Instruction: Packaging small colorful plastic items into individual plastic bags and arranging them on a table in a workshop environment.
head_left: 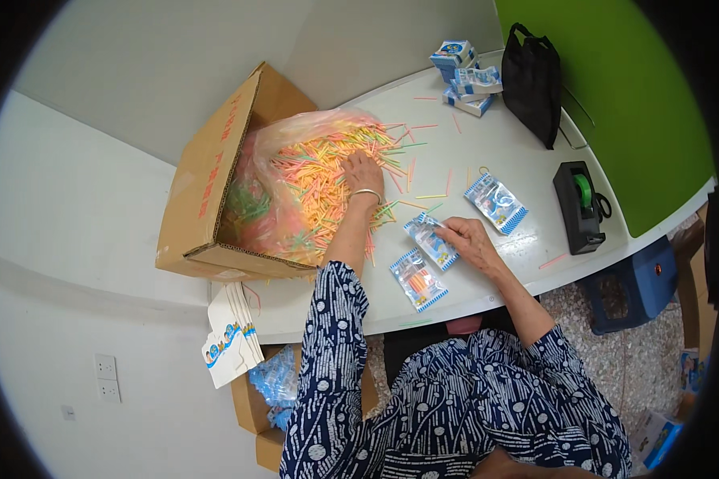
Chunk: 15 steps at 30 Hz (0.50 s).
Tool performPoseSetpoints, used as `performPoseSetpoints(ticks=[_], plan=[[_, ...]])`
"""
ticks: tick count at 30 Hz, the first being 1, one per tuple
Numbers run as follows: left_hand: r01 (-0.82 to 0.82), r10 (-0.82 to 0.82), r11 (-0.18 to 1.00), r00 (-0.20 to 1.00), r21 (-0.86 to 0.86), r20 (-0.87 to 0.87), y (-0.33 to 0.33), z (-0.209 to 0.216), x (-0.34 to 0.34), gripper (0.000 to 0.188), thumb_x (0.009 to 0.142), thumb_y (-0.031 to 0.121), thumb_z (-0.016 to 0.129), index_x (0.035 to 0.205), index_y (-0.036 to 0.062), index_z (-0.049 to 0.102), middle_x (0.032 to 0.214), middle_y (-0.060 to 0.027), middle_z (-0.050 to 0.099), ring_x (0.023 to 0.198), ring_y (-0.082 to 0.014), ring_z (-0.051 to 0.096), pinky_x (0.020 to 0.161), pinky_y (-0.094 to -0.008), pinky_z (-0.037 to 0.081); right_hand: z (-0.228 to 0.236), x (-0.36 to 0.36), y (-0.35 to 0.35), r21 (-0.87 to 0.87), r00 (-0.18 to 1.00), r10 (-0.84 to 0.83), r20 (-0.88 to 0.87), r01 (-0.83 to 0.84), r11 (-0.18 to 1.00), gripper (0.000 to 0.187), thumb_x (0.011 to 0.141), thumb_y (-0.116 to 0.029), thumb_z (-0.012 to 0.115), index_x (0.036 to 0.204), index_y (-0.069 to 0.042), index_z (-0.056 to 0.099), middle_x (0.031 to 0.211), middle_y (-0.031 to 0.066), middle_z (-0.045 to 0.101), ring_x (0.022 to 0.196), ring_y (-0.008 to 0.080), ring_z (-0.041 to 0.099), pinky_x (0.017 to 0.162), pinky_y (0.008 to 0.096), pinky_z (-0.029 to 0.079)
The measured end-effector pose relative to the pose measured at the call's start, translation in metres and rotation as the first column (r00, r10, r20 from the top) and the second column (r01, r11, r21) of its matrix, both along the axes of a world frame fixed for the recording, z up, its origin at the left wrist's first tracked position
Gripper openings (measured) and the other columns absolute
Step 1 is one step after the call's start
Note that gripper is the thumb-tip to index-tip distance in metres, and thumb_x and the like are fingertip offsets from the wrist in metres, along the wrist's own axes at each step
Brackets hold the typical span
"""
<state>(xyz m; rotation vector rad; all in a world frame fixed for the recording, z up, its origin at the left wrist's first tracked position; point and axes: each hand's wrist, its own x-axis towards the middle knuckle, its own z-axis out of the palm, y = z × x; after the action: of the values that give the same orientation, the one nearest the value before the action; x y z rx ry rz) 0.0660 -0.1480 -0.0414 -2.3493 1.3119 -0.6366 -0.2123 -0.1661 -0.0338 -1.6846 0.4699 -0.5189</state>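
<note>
Here, from the head view: left hand [363, 172] stretched forward, palm down, fingers spread and buried in the heap of thin coloured sticks [319, 191], pink, yellow and green; whether any sticks caught under the fingers, cannot tell. A silver bangle [366, 192] around that wrist. The heap spilling out of a clear plastic bag [295, 132] inside a cardboard box [208, 184] lying on its side on the white table [487, 263], with loose sticks scattered further over the tabletop.

Right hand [470, 239] lower and to the right, fingertips pinching the edge of a small clear packet with blue trim [430, 239], flat on the table. A second such packet [418, 279], with sticks inside, just below it near the table edge; a third [496, 203] further right, apart from the hand.

At the far side, a stack of small blue boxes [467, 76], a black bag [533, 80] and a black tape dispenser with green tape [580, 203].
</note>
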Motion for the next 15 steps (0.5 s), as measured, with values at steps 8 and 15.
performPoseSetpoints(ticks=[8, 15], plan=[[-0.139, 0.084, 0.956, 0.974, -0.258, -0.213, 0.014, -0.003, 0.007, 0.022, 0.084, 0.016, 0.051, 0.098, 0.0019, 0.062, 0.104, -0.0140, 0.054, 0.100, -0.0279, 0.046, 0.085, -0.0430, 0.033, -0.002, 0.002, 0.001, 0.043, 0.999, 0.003, 0.045, -0.005, 0.999, 0.029, 0.086, -0.022, 0.059, 0.078, 0.006, 0.060, 0.058, 0.0028, 0.047, 0.056, 0.0085, 0.040, 0.050, 0.0278, 0.032], [-0.377, 0.121, 0.863, 0.801, -0.336, -0.587, 0.036, 0.024, 0.014, 0.034, 0.085, 0.021, 0.049, 0.108, -0.0037, 0.054, 0.114, -0.0197, 0.053, 0.108, -0.0364, 0.044, 0.089, -0.0479, 0.033, -0.004, 0.000, -0.001, 0.028, 1.000, -0.001, 0.029, 0.000, 1.000, 0.028, 0.087, -0.021, 0.059, 0.076, 0.004, 0.060, 0.058, 0.0023, 0.047, 0.055, 0.0076, 0.039, 0.050, 0.0274, 0.032]])
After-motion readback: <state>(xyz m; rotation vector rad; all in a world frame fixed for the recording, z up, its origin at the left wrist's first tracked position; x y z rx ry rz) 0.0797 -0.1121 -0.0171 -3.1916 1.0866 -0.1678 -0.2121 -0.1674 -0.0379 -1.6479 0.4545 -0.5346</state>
